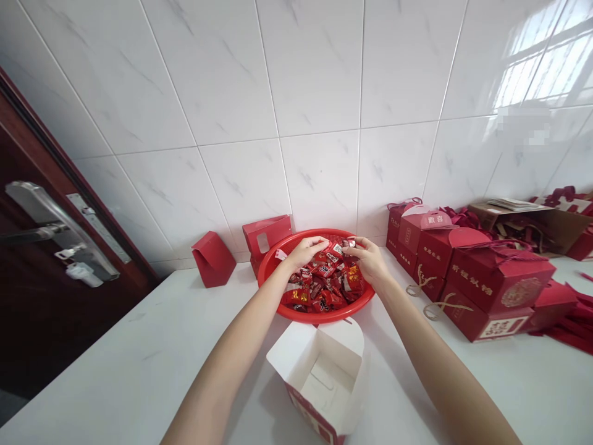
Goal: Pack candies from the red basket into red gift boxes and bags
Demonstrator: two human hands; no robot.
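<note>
A red plastic basket (266, 272) is filled with red-wrapped candies (324, 285), some with gold or black lettering. Over its far part, my left hand (309, 252) is closed in a pinch at the edge of a red candy packet (334, 250) with a white label. To its right, my right hand (369, 259) reaches over the basket's rim with fingers pinched on a small shiny wrapped candy (348, 245). Between my forearms stands an open box (324, 386), red outside and white inside, with its flaps up and nothing in it.
Closed red gift boxes (498, 278) with rope handles are stacked at the right, near a brown carton (556, 225). Behind and left of the basket stand a red box (266, 235) and another red folded box (214, 259). A tiled wall backs the white table; a door (55, 278) is at left.
</note>
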